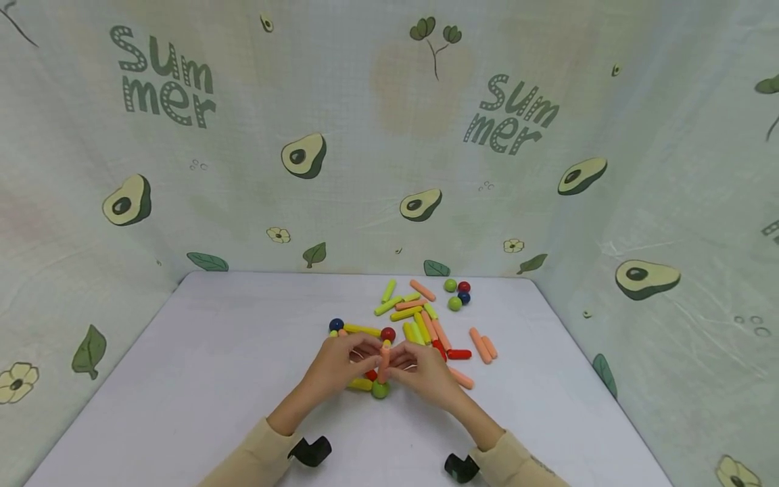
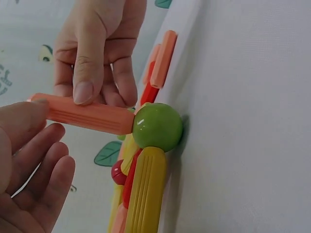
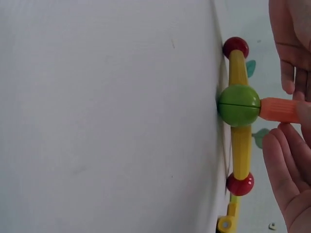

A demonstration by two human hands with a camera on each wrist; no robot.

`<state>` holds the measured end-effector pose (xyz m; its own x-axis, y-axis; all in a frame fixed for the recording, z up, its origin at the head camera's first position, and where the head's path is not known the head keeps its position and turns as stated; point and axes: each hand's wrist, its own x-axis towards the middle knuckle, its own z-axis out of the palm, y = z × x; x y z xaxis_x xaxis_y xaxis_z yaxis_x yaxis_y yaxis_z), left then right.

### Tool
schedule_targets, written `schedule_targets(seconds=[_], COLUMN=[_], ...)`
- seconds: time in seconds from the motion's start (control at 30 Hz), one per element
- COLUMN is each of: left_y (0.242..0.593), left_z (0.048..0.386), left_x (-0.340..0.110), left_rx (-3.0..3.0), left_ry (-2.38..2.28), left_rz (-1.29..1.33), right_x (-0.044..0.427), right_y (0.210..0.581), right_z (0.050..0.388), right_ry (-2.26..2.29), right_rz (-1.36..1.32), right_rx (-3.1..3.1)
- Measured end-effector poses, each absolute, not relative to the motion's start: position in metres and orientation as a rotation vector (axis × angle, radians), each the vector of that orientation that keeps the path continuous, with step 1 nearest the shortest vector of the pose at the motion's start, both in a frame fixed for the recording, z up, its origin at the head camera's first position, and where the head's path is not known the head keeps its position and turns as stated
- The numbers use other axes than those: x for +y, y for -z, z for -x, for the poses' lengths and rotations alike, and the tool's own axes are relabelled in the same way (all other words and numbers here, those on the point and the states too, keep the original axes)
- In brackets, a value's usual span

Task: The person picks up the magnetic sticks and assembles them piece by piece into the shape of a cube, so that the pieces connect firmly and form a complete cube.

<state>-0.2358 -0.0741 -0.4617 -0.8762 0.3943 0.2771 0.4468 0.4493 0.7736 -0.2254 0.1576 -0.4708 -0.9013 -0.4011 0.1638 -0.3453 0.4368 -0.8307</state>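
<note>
An orange stick [image 1: 384, 366] stands upright on a green ball [image 1: 380, 390] in front of me. My left hand [image 1: 338, 365] pinches its upper end between thumb and fingers. Lower down, my right hand [image 1: 426, 374] also pinches the stick, its thumb lying along the side in the left wrist view. A yellow stick [image 2: 147, 191] joins the green ball in that view. Behind the hands, another yellow stick [image 1: 363, 329] runs between a blue ball [image 1: 337, 325] and a red ball [image 1: 388, 334]. The hands hide part of this frame of sticks and balls.
Loose orange, yellow, lime and red sticks [image 1: 459, 354] lie behind and right of the hands. Several balls [image 1: 454, 304] sit near the back of the white table [image 1: 243, 325]. A printed curtain [image 1: 359, 223] stands behind the table.
</note>
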Motion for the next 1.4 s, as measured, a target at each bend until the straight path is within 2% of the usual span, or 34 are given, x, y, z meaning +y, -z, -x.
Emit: schedule_targets(seconds=[0.3,0.6,0.73,1.2,1.4], left_y=[0.464,0.465,0.465,0.464,0.464], left_z=[0.235,0.235,0.235,0.233,0.234], left_x=[-0.069,-0.067,-0.068,-0.067,-0.067], left_rx=[-2.636,-2.653,-2.658,-2.644,-2.635], left_ry=[1.438,1.441,1.450,1.443,1.458], left_rz=[0.737,0.711,0.713,0.740,0.750], right_x=[0.191,0.251,0.266,0.275,0.275], right_y=[0.459,0.456,0.463,0.471,0.462], right_z=[0.231,0.252,0.261,0.273,0.293], right_ry=[1.285,0.921,0.808,0.714,0.791], right_rz=[0.694,0.452,0.435,0.459,0.363], right_rx=[2.790,3.026,3.039,2.991,2.990])
